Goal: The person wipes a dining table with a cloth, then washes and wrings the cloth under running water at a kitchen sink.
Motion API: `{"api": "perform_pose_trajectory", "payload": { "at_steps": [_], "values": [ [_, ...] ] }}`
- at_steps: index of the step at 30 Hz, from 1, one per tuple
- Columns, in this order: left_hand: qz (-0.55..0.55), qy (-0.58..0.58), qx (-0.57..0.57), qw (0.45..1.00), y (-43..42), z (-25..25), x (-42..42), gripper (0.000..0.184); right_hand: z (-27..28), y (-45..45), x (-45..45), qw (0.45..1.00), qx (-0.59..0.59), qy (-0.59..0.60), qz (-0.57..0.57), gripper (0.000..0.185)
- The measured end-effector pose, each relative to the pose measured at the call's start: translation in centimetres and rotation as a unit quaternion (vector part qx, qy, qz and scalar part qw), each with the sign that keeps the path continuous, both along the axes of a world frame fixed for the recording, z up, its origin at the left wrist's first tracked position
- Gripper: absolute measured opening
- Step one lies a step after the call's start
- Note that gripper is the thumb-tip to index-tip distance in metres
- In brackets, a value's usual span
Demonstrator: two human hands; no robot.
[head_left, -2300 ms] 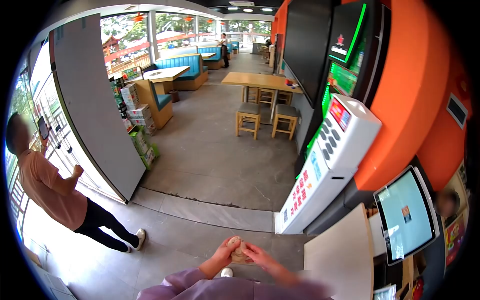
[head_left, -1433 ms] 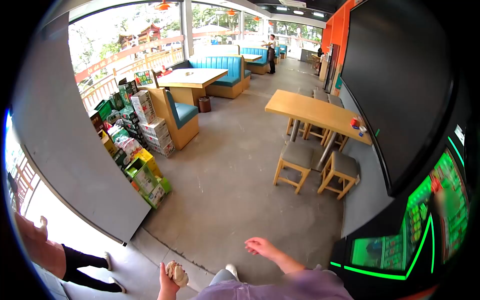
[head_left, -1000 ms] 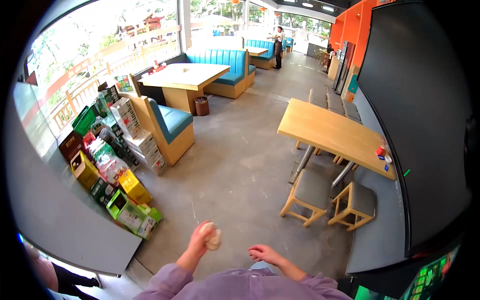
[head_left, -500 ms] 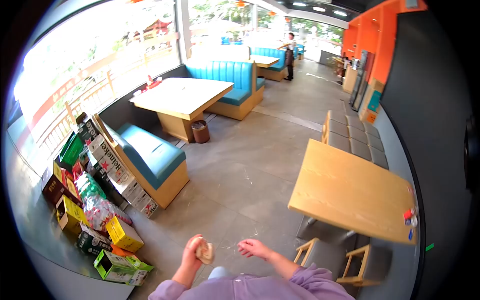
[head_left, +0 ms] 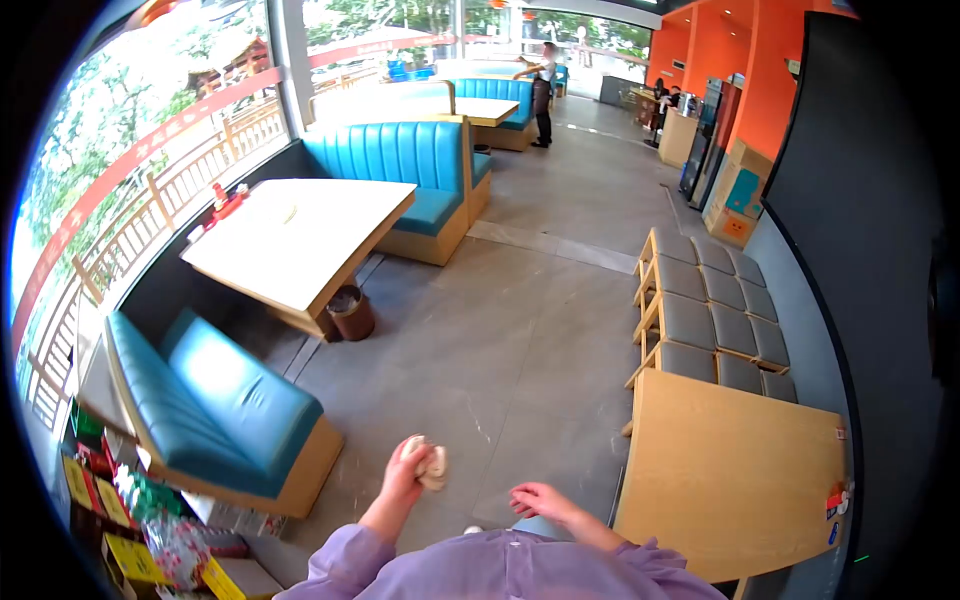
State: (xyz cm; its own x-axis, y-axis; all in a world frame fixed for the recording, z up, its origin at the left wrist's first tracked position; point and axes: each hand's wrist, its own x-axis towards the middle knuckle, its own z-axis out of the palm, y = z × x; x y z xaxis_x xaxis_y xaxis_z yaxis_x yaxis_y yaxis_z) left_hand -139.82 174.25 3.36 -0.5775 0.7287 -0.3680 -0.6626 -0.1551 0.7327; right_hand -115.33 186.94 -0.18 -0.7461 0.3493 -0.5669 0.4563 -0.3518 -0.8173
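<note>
My left hand [head_left: 402, 478] is closed around a crumpled, off-white cloth [head_left: 433, 467], held in front of my body above the grey floor. Part of the cloth is hidden by my fingers. To its right, my right hand [head_left: 542, 500] hangs in the air with loosely bent fingers and nothing visible in them. A wooden table [head_left: 735, 480] is the nearest furniture on that side, apart from the hand.
Left of the aisle stand a blue bench [head_left: 225, 420], a pale table [head_left: 300, 235] and a brown bin [head_left: 351, 313]. Boxes and bags [head_left: 180, 545] crowd the lower left. Grey stools [head_left: 710, 300] line the right wall. Farther back, a person [head_left: 543, 95] stands beside the booths.
My view has moved forward along the aisle; the pale table and blue bench are nearer, and the boxes slip toward the lower left edge. The cloth stays in my left hand.
</note>
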Motion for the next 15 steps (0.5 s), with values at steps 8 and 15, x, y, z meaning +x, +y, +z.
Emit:
{"api": "perform_pose_trajectory", "payload": {
  "at_steps": [8, 15],
  "values": [
    [-0.23, 0.051, 0.038, 0.971, 28.8, -0.2, -5.7, 0.043, -1.8, 22.3, -15.2, 0.954, -0.129, 0.224, -0.153, 0.045],
    [-0.175, 0.095, -0.018, 0.98, 45.5, 4.1, -18.9, 0.035, 2.4, 45.8, -28.1, 0.955, -0.106, 0.135, -0.243, 0.045]
  ]
}}
